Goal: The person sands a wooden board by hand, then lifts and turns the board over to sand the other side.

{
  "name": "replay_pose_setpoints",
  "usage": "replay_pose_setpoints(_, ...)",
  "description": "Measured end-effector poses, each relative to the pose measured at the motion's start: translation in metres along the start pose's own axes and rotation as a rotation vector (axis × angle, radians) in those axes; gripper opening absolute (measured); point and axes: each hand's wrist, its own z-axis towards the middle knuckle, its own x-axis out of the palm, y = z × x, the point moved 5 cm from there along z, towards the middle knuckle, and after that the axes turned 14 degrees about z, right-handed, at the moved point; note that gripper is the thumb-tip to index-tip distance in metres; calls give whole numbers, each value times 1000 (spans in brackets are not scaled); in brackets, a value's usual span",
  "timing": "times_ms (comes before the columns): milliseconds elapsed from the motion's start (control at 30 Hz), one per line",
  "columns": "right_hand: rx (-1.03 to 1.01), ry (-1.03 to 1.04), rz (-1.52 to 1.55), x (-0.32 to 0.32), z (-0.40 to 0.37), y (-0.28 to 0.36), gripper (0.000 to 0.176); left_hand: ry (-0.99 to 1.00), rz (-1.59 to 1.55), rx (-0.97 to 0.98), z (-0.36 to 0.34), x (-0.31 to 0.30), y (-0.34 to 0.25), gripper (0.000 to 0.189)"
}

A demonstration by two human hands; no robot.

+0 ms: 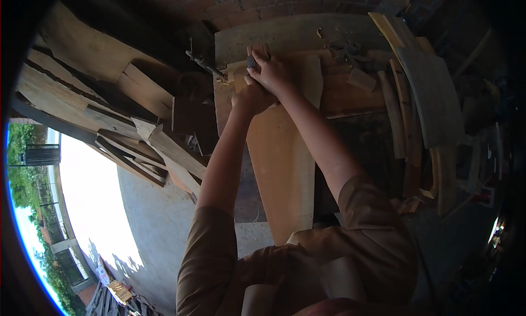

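Both my arms stretch forward over a long pale wooden board (282,157) that lies on the workbench (285,34) and reaches back toward my body. My left hand (252,98) is closed at the near end of a wooden hand plane (257,50). Just ahead of it, my right hand (272,74) wraps over the plane, its fingers beside a dark knob-like part (251,62). The hands touch each other and cover most of the tool. The plane's underside cannot be seen.
A dark metal clamp-like tool (204,61) lies at the bench's left edge, with wood shavings (222,80) nearby. A small wood block (362,79) sits to the right. Curved wooden pieces (430,91) lean at the right; stacked planks (98,91) fill the left. A brick wall (246,8) stands behind.
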Motion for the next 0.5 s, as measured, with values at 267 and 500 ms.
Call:
replay_pose_setpoints(267, 66, 82, -23, -22, -232, 42, 61, 43, 90, 28, -212, 93, -39, 118)
replay_pose_setpoints(500, 96, 79, 90, -43, -414, 77, 66, 431, 23, -43, -369, 201, -56, 84)
